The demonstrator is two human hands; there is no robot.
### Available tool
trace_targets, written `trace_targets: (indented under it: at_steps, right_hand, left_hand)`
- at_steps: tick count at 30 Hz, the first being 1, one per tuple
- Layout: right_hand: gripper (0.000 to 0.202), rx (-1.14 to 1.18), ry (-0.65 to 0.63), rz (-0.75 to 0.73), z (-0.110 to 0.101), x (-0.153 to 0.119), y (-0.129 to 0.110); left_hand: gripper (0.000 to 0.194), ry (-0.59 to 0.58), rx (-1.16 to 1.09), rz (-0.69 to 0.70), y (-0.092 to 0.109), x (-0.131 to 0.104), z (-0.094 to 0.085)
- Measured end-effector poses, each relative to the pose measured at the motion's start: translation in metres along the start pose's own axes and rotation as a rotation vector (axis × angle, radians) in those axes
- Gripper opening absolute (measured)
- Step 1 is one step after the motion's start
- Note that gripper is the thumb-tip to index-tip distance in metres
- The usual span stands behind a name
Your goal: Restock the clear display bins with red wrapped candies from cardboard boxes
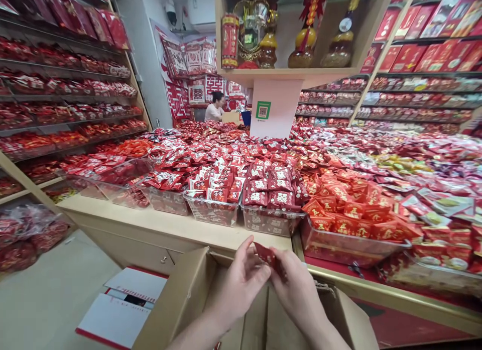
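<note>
Both hands meet above an open cardboard box [184, 289]. Between them is a small dark red packet [265, 254]. My right hand [295, 279] pinches the packet at its right side. My left hand [244, 274] is at its left side, fingers curled, the thumb touching the packet's lower edge. Just beyond, a clear bin holds dark red packets with white symbols [280, 198]. A bin of red and white packets [216, 194] stands to its left, and one with bright red packets [354, 229] to its right.
A wooden counter edge [124, 219] runs in front of the bins. Flat white and red boxes [116, 310] lie on the floor at left. A display cabinet [289, 76] overhangs the counter; a person [214, 108] sits behind. Packed shelves line both sides.
</note>
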State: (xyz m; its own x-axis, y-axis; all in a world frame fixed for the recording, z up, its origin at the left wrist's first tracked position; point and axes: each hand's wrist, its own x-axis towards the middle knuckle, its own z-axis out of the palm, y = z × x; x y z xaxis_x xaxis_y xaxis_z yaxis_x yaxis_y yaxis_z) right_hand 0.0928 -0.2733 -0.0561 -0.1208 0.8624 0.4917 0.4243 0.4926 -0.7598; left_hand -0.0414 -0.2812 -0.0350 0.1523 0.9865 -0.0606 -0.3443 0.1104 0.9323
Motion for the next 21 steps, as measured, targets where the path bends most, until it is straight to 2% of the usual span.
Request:
trace_targets:
  at_steps: [2, 5, 8, 11, 14, 17, 19, 21]
  right_hand:
    - [0.031, -0.173, 0.018, -0.177, 0.004, 0.002, -0.004]
    - [0.038, -0.304, 0.025, -0.336, 0.008, 0.003, -0.011]
    - [0.032, -0.396, 0.031, -0.448, 0.001, 0.002, -0.013]
    - [0.021, -0.369, -0.013, -0.485, -0.012, 0.002, -0.017]
    - [0.012, -0.195, -0.012, -0.382, -0.026, 0.006, -0.022]
    - [0.007, -0.035, 0.048, -0.095, -0.035, 0.013, -0.025]
    - [0.020, 0.132, 0.010, 0.125, -0.037, 0.020, -0.026]
    - [0.033, 0.339, -0.125, 0.287, -0.036, 0.025, -0.025]
  left_hand:
    - [0.061, 0.035, -0.121, -0.062, -0.001, 0.003, 0.004]
    - [0.047, 0.056, -0.341, -0.130, 0.000, 0.008, 0.008]
    - [0.029, 0.028, -0.471, -0.184, 0.005, 0.012, 0.008]
    - [0.022, -0.016, -0.508, -0.240, 0.015, 0.013, 0.005]
    - [0.025, -0.096, -0.502, -0.296, 0.026, 0.014, -0.001]
    - [0.036, -0.195, -0.423, -0.328, 0.034, 0.015, -0.004]
    - [0.051, -0.283, -0.320, -0.357, 0.036, 0.015, -0.003]
    - [0.067, -0.371, -0.172, -0.405, 0.036, 0.014, 0.000]
